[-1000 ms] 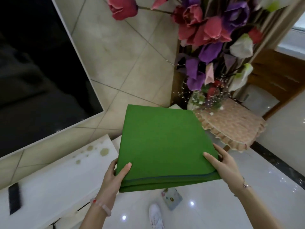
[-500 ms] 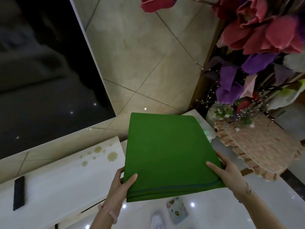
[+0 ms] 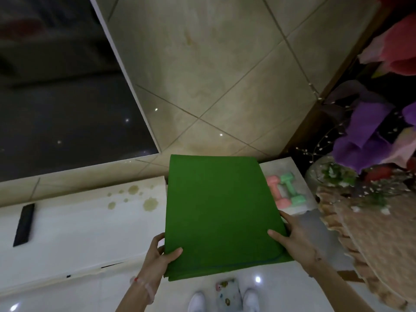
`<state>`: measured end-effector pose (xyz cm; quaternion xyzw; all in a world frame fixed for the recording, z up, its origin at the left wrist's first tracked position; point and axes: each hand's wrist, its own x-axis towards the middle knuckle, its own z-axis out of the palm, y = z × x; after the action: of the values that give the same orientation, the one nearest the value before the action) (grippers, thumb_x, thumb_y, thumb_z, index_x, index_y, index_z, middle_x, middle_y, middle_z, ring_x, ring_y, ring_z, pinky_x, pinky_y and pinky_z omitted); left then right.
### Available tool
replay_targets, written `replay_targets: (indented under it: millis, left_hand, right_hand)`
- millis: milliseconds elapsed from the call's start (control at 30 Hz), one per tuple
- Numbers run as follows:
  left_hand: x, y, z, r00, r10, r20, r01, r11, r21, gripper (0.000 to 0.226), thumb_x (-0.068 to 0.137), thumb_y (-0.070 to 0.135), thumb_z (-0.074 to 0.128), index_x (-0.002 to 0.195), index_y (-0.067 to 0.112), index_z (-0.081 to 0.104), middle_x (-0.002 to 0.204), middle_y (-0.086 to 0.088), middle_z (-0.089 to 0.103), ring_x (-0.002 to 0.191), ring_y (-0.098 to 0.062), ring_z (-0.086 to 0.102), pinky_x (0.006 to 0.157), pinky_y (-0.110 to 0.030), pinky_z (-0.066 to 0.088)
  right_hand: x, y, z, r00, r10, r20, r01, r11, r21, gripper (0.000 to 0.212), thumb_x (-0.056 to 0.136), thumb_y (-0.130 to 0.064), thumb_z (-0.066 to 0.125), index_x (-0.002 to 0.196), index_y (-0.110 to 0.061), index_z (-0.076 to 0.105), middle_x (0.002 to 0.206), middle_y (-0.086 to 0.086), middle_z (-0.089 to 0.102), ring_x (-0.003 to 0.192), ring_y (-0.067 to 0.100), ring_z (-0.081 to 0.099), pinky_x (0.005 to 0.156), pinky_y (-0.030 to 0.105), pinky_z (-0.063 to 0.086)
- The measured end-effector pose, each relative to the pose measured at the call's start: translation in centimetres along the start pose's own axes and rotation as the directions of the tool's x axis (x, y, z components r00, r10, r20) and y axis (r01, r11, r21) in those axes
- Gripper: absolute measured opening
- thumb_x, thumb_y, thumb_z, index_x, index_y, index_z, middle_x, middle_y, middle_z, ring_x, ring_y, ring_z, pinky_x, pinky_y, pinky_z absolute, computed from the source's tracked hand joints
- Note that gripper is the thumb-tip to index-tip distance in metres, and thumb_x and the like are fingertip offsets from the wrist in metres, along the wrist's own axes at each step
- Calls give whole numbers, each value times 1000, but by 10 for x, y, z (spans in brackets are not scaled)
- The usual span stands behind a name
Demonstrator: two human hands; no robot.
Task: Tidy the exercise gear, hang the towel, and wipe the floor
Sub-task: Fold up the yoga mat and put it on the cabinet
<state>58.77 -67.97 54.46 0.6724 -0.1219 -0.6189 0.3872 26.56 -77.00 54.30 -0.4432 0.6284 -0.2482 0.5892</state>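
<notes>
A folded green mat (image 3: 218, 212) is held flat in front of me, above the right end of a white cabinet top (image 3: 85, 228). My left hand (image 3: 157, 257) grips its near left corner, thumb on top. My right hand (image 3: 295, 244) grips the near right edge. Past the mat's right side, a pink dumbbell (image 3: 275, 191) and a mint-green dumbbell (image 3: 291, 189) lie side by side on the cabinet top; the pink one is partly hidden by the mat. No towel is in view.
Brownish stains (image 3: 149, 203) mark the cabinet top left of the mat; a black remote (image 3: 24, 224) lies further left. A dark screen (image 3: 63, 91) leans on the tiled wall. A vase of flowers (image 3: 369, 131) on a lace-covered stand (image 3: 373, 242) crowds the right. A patterned cloth (image 3: 227, 293) lies between my white shoes.
The view has moved closer to the cabinet and tilted down; the mat is now lower over the cabinet's right end, and the two dumbbells have come into sight beside it.
</notes>
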Motion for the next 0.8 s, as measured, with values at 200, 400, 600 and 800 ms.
replay_targets:
  millis: [200,400,600,800]
  left_hand:
    - [76,-13,26,996,5,-91,-5,1000,0,57,78,-16,62,118,21,44,108,-12,61,95,-29,61,69,-38,51]
    - [177,-49,32,978,-15,-207,18,1000,11,66,74,-21,62,118,22,38,115,-12,54,103,-35,56,74,-47,52]
    - [254,-94,31,949,-38,-312,66,995,79,67,70,-23,63,115,20,37,117,-12,51,108,-36,51,90,-54,47]
    - [295,-124,26,928,-46,-369,110,982,155,73,67,-22,68,124,12,36,113,-11,49,105,-32,49,94,-49,44]
  right_hand:
    - [88,28,0,997,61,51,-61,998,-2,70,78,7,65,132,-25,34,118,8,58,104,21,58,81,27,54]
    - [178,66,22,996,54,72,-49,997,-63,63,77,11,63,125,-24,40,114,2,57,97,12,57,90,31,47]
    - [237,125,41,991,116,69,-106,984,-141,71,77,8,64,135,-24,38,109,-8,53,108,16,52,98,37,45]
    - [269,167,58,984,172,42,-162,969,-187,72,74,7,66,134,-23,40,113,-3,54,109,21,52,96,39,46]
